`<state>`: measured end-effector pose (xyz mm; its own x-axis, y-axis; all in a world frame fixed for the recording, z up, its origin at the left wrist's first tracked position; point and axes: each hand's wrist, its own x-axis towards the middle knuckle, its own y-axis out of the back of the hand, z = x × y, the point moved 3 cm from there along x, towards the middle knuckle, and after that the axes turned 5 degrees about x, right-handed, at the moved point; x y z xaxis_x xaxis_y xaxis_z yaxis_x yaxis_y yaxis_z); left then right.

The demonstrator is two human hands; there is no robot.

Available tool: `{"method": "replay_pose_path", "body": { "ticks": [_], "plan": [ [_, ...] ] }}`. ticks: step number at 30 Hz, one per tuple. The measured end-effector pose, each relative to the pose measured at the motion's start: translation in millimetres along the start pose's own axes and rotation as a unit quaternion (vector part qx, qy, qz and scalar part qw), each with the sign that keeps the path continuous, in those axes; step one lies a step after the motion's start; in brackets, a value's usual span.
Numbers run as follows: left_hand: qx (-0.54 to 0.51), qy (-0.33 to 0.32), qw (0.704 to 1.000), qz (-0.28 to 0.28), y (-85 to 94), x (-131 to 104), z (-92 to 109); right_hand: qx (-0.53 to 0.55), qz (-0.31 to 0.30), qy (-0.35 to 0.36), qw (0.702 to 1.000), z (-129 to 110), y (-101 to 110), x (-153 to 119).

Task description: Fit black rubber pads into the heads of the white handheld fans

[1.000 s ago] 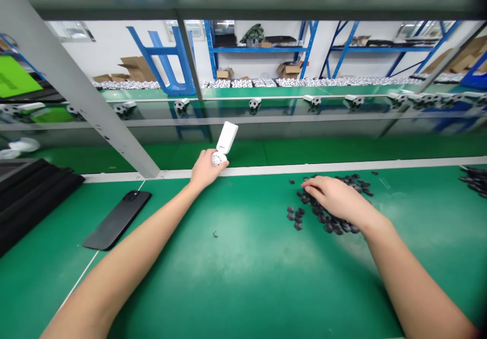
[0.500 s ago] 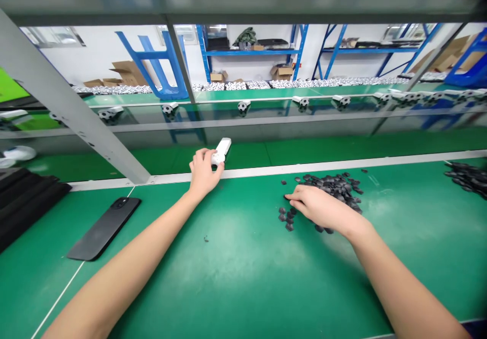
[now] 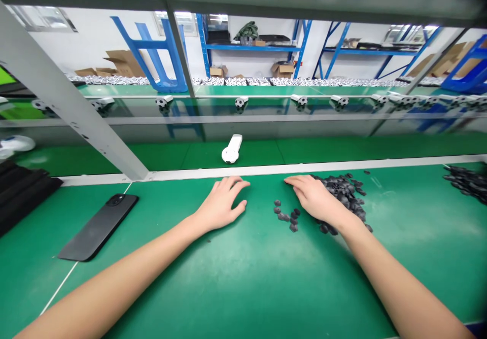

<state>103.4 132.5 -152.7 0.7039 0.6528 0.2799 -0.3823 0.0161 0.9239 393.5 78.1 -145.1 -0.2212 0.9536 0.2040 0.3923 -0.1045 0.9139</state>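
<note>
My left hand (image 3: 222, 204) is over the green table, thumb and fingers apart, with nothing in it. Beyond it, on the green strip behind the white rail, lies a white plastic piece (image 3: 232, 149) with a round head and a flat handle. At the left edge of a heap of small black plastic pieces (image 3: 344, 189) is my right hand (image 3: 315, 197), its fingers stretched out and no piece visible in them. Several loose black pieces (image 3: 283, 217) form a small scattered group just left of that hand.
A black phone (image 3: 99, 227) lies at left, near stacked black material (image 3: 23, 192). A slanted metal post (image 3: 87, 110) rises from the white rail (image 3: 266, 170). Several football-patterned pieces (image 3: 239, 102) line the ledge behind. More black pieces (image 3: 467, 181) lie far right.
My left hand has let go of the white plastic piece and come back over the table, to the right. My right hand's fingers have straightened beside the heap. More loose black pieces show.
</note>
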Motion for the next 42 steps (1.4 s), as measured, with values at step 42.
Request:
{"method": "replay_pose_path", "body": {
  "ticks": [42],
  "plan": [
    [-0.013, -0.214, 0.967, -0.139, -13.3, -21, 98, 0.120, -0.164, -0.069, 0.977, -19, 25, -11]
  ]
}}
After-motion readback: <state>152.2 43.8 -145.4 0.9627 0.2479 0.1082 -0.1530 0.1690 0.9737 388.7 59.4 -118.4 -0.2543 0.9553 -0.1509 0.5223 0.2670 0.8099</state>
